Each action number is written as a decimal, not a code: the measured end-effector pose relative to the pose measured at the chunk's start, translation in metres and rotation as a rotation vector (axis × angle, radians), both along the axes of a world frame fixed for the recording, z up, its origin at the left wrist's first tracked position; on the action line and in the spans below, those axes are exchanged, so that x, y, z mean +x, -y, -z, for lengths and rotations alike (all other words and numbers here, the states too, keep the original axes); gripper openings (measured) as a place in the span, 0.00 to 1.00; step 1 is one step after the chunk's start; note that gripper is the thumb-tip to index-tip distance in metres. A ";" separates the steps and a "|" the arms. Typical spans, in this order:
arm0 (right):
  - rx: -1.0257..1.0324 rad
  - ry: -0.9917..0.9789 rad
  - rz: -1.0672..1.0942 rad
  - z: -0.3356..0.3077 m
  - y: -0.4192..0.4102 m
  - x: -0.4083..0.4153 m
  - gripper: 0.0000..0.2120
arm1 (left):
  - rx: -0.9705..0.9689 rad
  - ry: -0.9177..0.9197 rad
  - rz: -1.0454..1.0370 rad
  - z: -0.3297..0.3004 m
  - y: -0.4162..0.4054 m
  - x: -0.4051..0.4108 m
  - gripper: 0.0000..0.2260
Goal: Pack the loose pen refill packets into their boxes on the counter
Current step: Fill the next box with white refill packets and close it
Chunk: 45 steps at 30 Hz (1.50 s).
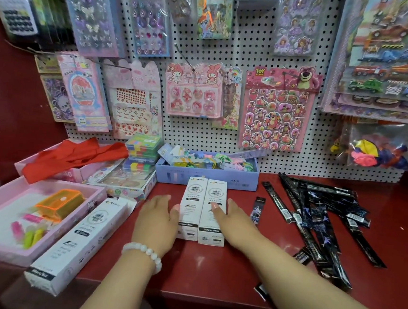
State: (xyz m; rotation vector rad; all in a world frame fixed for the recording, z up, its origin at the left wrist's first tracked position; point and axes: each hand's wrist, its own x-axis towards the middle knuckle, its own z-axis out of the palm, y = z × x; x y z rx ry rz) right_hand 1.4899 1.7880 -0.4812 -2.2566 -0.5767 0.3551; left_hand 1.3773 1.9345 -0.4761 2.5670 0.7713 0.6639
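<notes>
Both forearms reach in over red counter (212,273). Left hand (156,220), fingers straight & together, presses left side of two white upright-printed cardboard refill boxes (203,211) lying side by side; right hand (235,222) flat against their right side, thumb on top. Black plastic refill packets (320,223) lie loose, scattered to the right. Third white box (79,244) lies at left, apart.

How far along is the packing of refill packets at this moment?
Looks done: two white boxes lie closed, side by side. In hand: left hand and right hand press flat against them. Left: the black packets lie loose at right, and a third box waits, flap open.
</notes>
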 end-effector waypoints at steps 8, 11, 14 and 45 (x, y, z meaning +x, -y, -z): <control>-0.156 0.137 -0.002 0.004 -0.009 -0.012 0.36 | 0.148 -0.455 -0.411 -0.009 -0.042 -0.050 0.24; -0.189 0.169 -0.017 0.001 -0.007 -0.016 0.36 | 0.140 -0.531 -0.408 -0.008 -0.054 -0.063 0.21; -0.196 0.177 -0.058 0.002 -0.004 -0.016 0.35 | 0.141 -0.597 -0.334 -0.012 -0.066 -0.072 0.23; -0.419 0.574 -0.487 0.000 0.190 0.029 0.33 | 0.075 -0.346 0.248 -0.032 0.125 0.087 0.19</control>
